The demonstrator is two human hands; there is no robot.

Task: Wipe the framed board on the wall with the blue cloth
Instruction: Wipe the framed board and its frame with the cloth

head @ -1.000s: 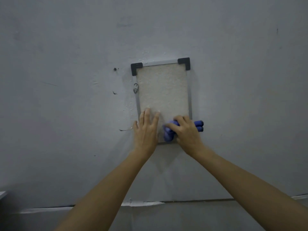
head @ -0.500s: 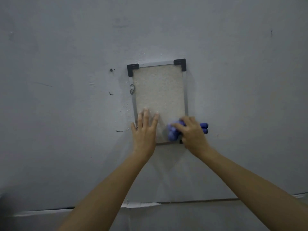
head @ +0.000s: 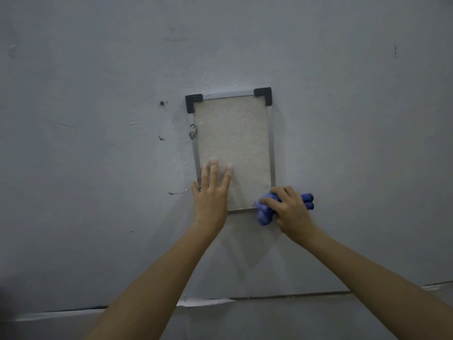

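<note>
A small framed board (head: pixel 232 136) hangs on the grey wall, beige and rough inside a thin metal frame with black corner caps at the top. My left hand (head: pixel 212 195) lies flat with fingers spread on the board's lower left part and covers that corner. My right hand (head: pixel 290 211) grips a bunched blue cloth (head: pixel 264 213) and presses it on the board's lower right corner, partly over the bottom frame edge. A bit of cloth sticks out to the right of the hand.
The grey wall (head: pixel 355 143) has a small hole, dark scratches and white flecks to the left of the board. A metal hanger tab (head: pixel 193 131) sits on the frame's left edge. A seam with peeling paint (head: pixel 206 301) runs along the wall below.
My right hand has slid the blue cloth to the right and slightly down, from the board's lower middle to its lower right corner. My left hand stays flat in place.
</note>
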